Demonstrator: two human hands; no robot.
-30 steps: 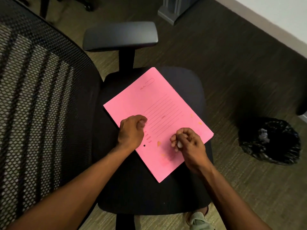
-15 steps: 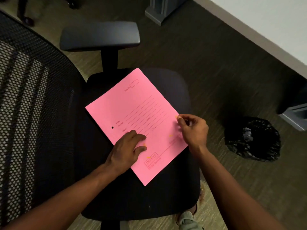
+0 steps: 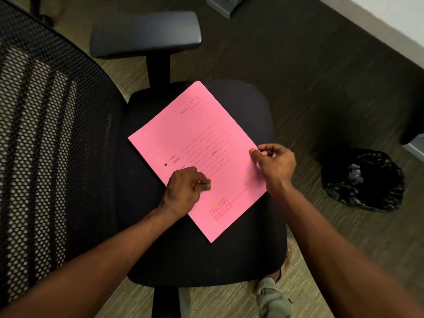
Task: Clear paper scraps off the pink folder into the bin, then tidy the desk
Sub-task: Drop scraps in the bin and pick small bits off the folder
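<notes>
Dim carpeted floor (image 3: 286,65) of brown-olive weave fills the background, with a pale wall strip at the upper right. We note a black office chair seat (image 3: 206,255) at centre, its black mesh backrest (image 3: 46,145) to the left and a dark padded armrest (image 3: 144,33) above.

Flat pink card folder (image 3: 197,143) with printed ruled lines and a stamped box lies diagonally on the seat, one corner pointing toward the armrest, the opposite corner toward us. We count small yellow-orange paper scraps on its lower half: one (image 3: 246,175) near the right edge, one (image 3: 215,204) by the stamped box.

Left hand (image 3: 183,191) rests on the folder's lower left edge, fingers curled loosely inward, thumb and fingertips close together; we cannot tell whether it has anything between them.

Right hand (image 3: 275,164) sits at the folder's right edge, thumb and forefinger pinched together at a tiny yellow fleck (image 3: 252,148) on the card; remaining fingers curled. Whether the fleck is actually lifted we cannot tell.

Round bin lined with a crinkled black plastic bag (image 3: 364,180) stands on the floor to the right of the chair, well apart from the folder. A shoe in grey-green fabric (image 3: 273,297) shows below the seat edge.
</notes>
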